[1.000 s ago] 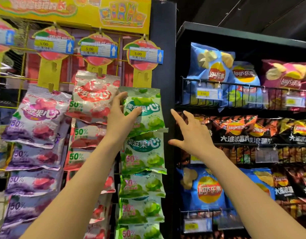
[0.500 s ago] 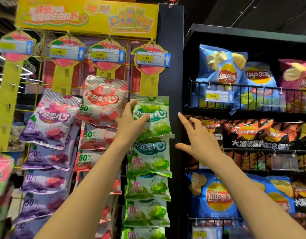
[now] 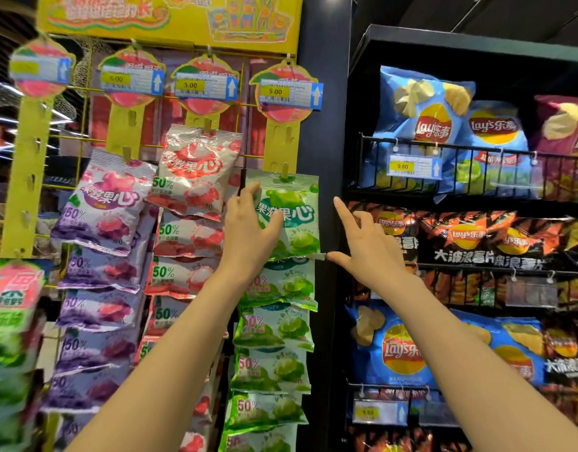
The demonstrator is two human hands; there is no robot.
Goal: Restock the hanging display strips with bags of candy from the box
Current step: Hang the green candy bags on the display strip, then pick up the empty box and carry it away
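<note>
**A:** Head camera looks up at the rack. Where are your hands?

**B:** My left hand (image 3: 248,233) is on the top green foil candy bag (image 3: 289,213), the one hanging from the uppermost filled hook of the yellow plastic display strip (image 3: 282,141) on the right. My thumb lies across the bag's front and my fingers curl round its left edge, so I am gripping it there.

**A:** And the right?

**B:** My right hand (image 3: 367,246) is beside that bag, fingers spread apart and holding nothing. Its thumb tip reaches the bag's lower right corner; whether it actually touches, I cannot tell. Behind it runs the dark upright post (image 3: 326,125) that separates the candy rack from the black wire shelves (image 3: 444,151) of crisps.

**A:** What else hangs there?

**B:** Below my bag, more green bags (image 3: 274,331) overlap down the same strip. The next strip to the left carries red-and-white candy bags (image 3: 196,177), and the one beyond that carries purple candy bags (image 3: 108,203). The far-left yellow strip (image 3: 28,177) shows bare hooks. Price tags (image 3: 289,93) reading 5.00 sit at the heads of the strips, under a yellow header board (image 3: 170,21).

**A:** The box?

**B:** I cannot see it from here.
</note>
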